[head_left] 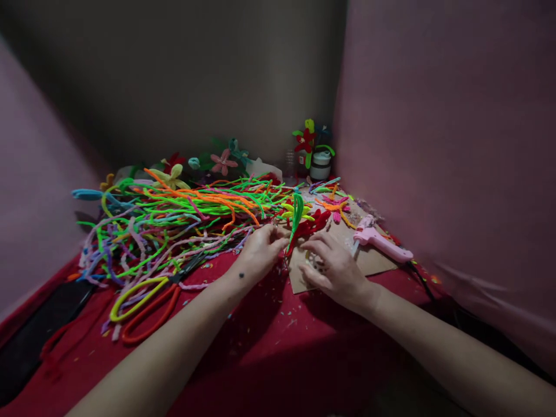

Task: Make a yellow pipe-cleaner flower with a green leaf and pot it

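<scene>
My left hand (260, 252) is closed in a pinch on the lower end of a green pipe-cleaner leaf (297, 209), a looped bundle that stands upright. Right behind it are red pipe-cleaner pieces (317, 223), partly hidden by my fingers; whether they are joined to the green leaf I cannot tell. My right hand (334, 269) hovers over the cardboard (299, 281) with its fingers apart and nothing visible between them. Beneath those fingers lies a pale piece with holes (317, 260), mostly covered. A yellow pipe-cleaner flower (289, 209) lies just beyond the leaf.
A big tangle of pipe cleaners (195, 202) spreads across the left. Scissors (167, 284) with yellow and red handles lie before it. A pink glue gun (382, 240) rests at right. Behind stand finished flowers (305, 141) and a jar (320, 166). A dark flat object (47, 318) lies at left.
</scene>
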`<state>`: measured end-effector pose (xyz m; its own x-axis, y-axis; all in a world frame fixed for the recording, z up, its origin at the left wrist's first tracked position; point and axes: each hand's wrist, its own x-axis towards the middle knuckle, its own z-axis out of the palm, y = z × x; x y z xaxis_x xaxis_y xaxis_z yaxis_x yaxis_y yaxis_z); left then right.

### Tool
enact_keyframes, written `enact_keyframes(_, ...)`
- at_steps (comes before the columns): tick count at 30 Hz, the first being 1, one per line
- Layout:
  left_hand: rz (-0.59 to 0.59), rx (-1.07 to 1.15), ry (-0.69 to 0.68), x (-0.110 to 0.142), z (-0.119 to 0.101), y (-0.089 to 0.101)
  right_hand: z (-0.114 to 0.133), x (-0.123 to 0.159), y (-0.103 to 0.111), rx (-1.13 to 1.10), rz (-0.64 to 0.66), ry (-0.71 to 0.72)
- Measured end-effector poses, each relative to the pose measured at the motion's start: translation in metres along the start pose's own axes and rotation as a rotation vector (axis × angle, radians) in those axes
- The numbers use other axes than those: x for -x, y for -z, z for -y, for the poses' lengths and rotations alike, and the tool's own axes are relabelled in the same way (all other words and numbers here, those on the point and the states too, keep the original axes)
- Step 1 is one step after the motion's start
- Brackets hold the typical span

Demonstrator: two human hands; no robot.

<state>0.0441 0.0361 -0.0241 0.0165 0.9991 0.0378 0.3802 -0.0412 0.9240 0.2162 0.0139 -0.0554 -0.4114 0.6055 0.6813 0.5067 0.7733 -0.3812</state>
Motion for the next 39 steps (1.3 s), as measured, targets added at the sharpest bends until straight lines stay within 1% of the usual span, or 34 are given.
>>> enact_keyframes(2,0.034,-0.038,-0.021,-0.01,0.007,-0.006,-0.002,0.002,-0.003,0.111,0.143,-0.036)
enact_keyframes(4,0.069,-0.071,-0.009,-0.015,0.012,-0.011,-0.003,0.004,-0.005,0.203,0.242,-0.05)
enact_keyframes(7,0.083,-0.086,0.017,-0.014,0.011,-0.008,-0.002,0.005,-0.002,0.257,0.345,-0.023)
enact_keyframes(9,0.07,-0.079,0.021,-0.009,0.005,0.0,-0.002,0.005,0.003,0.204,0.368,-0.024)
enact_keyframes(11,0.059,-0.063,0.02,-0.001,-0.004,0.01,0.0,0.002,0.008,0.09,0.303,-0.085)
enact_keyframes(13,0.074,-0.012,0.025,0.008,-0.014,0.019,0.003,-0.004,0.011,-0.079,0.182,-0.197)
enact_keyframes(15,0.093,0.151,0.052,0.016,-0.022,0.022,0.008,-0.013,0.01,-0.328,0.065,-0.348)
enact_keyframes(17,0.118,0.236,0.052,0.022,-0.026,0.021,0.013,-0.023,0.007,-0.642,-0.014,-0.524)
enact_keyframes(18,0.134,0.238,0.039,0.024,-0.026,0.019,0.016,-0.027,0.004,-0.793,-0.035,-0.599)
enact_keyframes(19,0.149,0.221,0.023,0.026,-0.026,0.016,0.019,-0.032,0.002,-0.923,-0.039,-0.655)
enact_keyframes(21,0.147,0.158,-0.021,0.027,-0.026,0.012,0.023,-0.038,-0.002,-1.103,-0.048,-0.697)
enact_keyframes(22,0.122,0.123,-0.047,0.027,-0.025,0.012,0.024,-0.04,-0.004,-1.148,-0.064,-0.704)
enact_keyframes(24,0.035,0.077,-0.092,0.027,-0.025,0.014,0.026,-0.043,-0.005,-1.161,-0.109,-0.712)
enact_keyframes(26,-0.044,0.145,-0.122,0.026,-0.027,0.02,0.029,-0.044,-0.004,-1.144,-0.119,-0.728)
enact_keyframes(27,-0.055,0.231,-0.121,0.025,-0.029,0.022,0.03,-0.043,-0.003,-1.155,-0.101,-0.73)
enact_keyframes(29,0.0,0.435,-0.093,0.024,-0.03,0.025,0.034,-0.043,-0.002,-1.228,-0.023,-0.711)
enact_keyframes(31,0.099,0.585,-0.057,0.024,-0.03,0.025,0.037,-0.041,-0.001,-1.309,0.089,-0.707)
enact_keyframes(33,0.18,0.629,-0.028,0.025,-0.028,0.021,0.039,-0.039,-0.003,-1.343,0.168,-0.731)
enact_keyframes(34,0.189,0.626,-0.022,0.026,-0.027,0.019,0.039,-0.038,-0.004,-1.349,0.183,-0.75)
enact_keyframes(35,0.169,0.604,-0.029,0.026,-0.025,0.017,0.039,-0.037,-0.006,-1.357,0.185,-0.772)
enact_keyframes(36,0.121,0.563,-0.06,0.027,-0.023,0.015,0.04,-0.037,-0.007,-1.373,0.178,-0.788)
enact_keyframes(37,0.052,0.511,-0.116,0.028,-0.022,0.014,0.04,-0.037,-0.009,-1.396,0.167,-0.802)
enact_keyframes(39,-0.123,0.396,-0.276,0.028,-0.02,0.012,0.042,-0.038,-0.013,-1.454,0.117,-0.815)
